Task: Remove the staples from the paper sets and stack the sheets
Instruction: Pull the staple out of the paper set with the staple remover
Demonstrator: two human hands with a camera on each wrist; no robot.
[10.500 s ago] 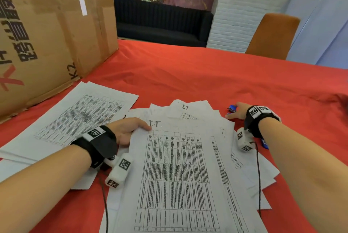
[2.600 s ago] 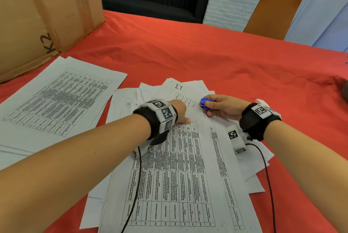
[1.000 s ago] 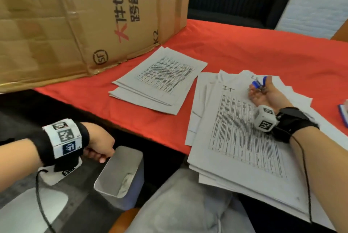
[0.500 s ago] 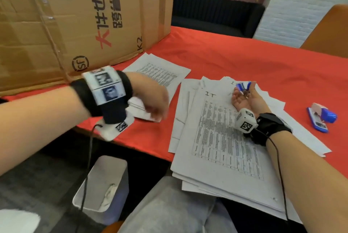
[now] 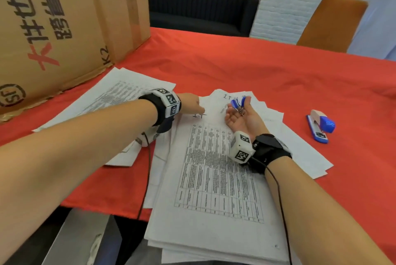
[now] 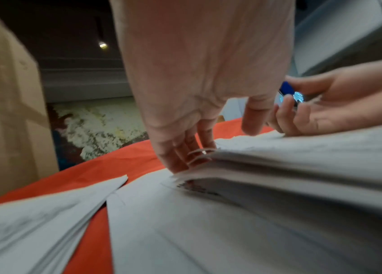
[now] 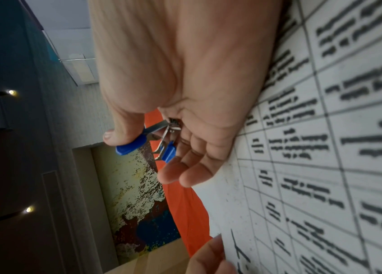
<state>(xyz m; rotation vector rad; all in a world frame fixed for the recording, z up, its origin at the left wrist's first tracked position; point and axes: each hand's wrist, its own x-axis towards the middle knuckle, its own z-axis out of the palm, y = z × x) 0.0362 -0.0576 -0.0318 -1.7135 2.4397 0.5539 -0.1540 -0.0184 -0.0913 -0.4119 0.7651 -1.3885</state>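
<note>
A fanned pile of printed paper sets (image 5: 214, 179) lies on the red tablecloth in front of me. My left hand (image 5: 197, 108) reaches to the far left corner of the top set. In the left wrist view its fingers (image 6: 180, 157) touch the sheet edges at that corner (image 6: 232, 157) and the thumb hovers above. My right hand (image 5: 240, 104) rests palm up on the pile. Its thumb and fingers hold a blue staple remover (image 7: 143, 144), also visible from the left wrist (image 6: 288, 92). A separate stack of sheets (image 5: 120, 97) lies to the left.
A blue stapler (image 5: 320, 125) lies on the cloth to the right of the pile. A big cardboard box (image 5: 53, 29) stands at the left. A grey bin (image 5: 81, 239) sits below the table's near edge, and an orange chair (image 5: 330, 22) stands beyond the table.
My left hand rose from the bin below the table and moved right to the corner of the top paper set. The right hand stayed palm up holding the staple remover.
</note>
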